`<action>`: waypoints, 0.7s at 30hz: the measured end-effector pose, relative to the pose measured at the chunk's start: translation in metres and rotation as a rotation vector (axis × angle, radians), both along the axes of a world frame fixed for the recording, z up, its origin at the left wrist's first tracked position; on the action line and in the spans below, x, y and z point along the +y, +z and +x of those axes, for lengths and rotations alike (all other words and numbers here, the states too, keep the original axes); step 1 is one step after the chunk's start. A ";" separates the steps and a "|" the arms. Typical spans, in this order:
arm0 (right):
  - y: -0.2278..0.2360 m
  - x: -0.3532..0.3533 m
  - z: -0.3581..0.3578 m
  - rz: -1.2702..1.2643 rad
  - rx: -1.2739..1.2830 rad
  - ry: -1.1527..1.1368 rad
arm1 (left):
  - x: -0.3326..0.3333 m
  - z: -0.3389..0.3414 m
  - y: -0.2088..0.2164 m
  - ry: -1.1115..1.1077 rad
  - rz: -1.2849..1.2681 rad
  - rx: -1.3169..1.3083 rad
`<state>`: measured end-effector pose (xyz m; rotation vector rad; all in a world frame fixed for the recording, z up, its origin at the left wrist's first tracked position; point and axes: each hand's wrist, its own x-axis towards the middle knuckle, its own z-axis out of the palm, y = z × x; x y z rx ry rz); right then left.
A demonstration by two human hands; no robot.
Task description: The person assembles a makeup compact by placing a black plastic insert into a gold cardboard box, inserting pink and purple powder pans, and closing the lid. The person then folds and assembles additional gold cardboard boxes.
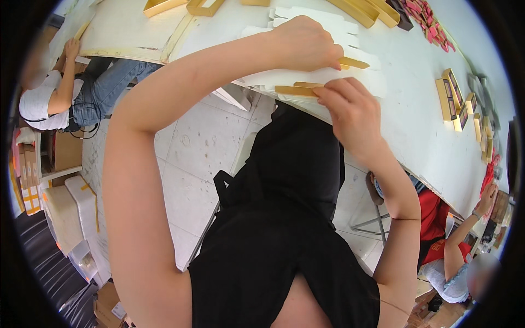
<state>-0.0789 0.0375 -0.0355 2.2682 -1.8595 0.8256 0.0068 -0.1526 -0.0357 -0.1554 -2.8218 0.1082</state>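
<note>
Over the near edge of the white table (404, 131), both my hands work close together. My left hand (303, 45) is closed, its fingers curled under, and a narrow gold strip (355, 63) sticks out to the right from its thumb side. Just below and to the right, my right hand (353, 112) pinches the end of another gold strip (292, 91), which points left. Beneath both hands lie white card sheets (372, 76) with tabbed edges. Whether the gold strips belong to this card cannot be made out.
Open gold boxes (205, 7) and long gold trays (355, 10) stand along the far side. Many small red pieces (429, 24) lie far right, with gold boxes holding dark inserts (449, 98) below them. One person (49, 106) sits left, another (448, 270) right.
</note>
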 end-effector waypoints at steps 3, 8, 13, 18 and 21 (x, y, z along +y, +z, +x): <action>0.012 -0.024 -0.016 0.191 -0.094 0.015 | 0.001 -0.002 0.005 0.028 0.044 -0.087; 0.007 -0.038 -0.027 0.222 -0.143 0.062 | -0.001 -0.004 0.027 0.126 0.283 -0.337; 0.006 -0.016 -0.016 -0.280 0.045 -0.078 | 0.002 0.050 0.076 0.036 0.282 0.065; 0.050 0.006 0.015 -0.122 -0.369 -0.042 | 0.020 0.074 0.081 0.003 -0.103 0.056; 0.094 0.017 -0.012 0.092 -0.381 0.052 | -0.014 0.089 0.071 -0.056 -0.079 0.089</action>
